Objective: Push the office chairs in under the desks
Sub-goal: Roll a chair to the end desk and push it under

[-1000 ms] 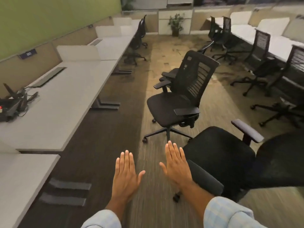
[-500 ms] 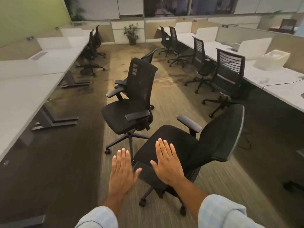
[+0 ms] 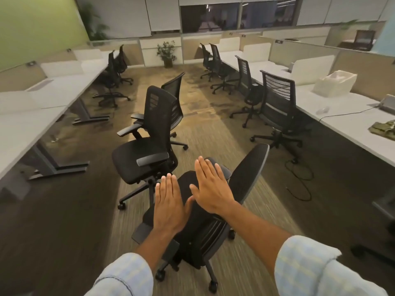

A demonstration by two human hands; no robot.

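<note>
A black office chair (image 3: 248, 174) stands right below me in the aisle, its mesh back to the right. My left hand (image 3: 168, 204) and my right hand (image 3: 210, 189) hover flat over its seat, fingers spread, holding nothing. A second black chair (image 3: 145, 154) stands loose in the aisle just beyond, its seat facing the left desks (image 3: 25, 124). Behind it a third chair back (image 3: 174, 86) shows. The right desks (image 3: 342, 116) run along the right side.
Several chairs sit at the right desk row (image 3: 277, 101) and two at the far left row (image 3: 113, 75). A black cable (image 3: 299, 180) loops on the floor at right. A white box (image 3: 335, 82), a folded cloth (image 3: 384, 129) and a potted plant (image 3: 167, 53) are in view.
My view has swung right and forward, from the left desks to the aisle. Both hands now hover over the nearest chair's seat instead of beside it.
</note>
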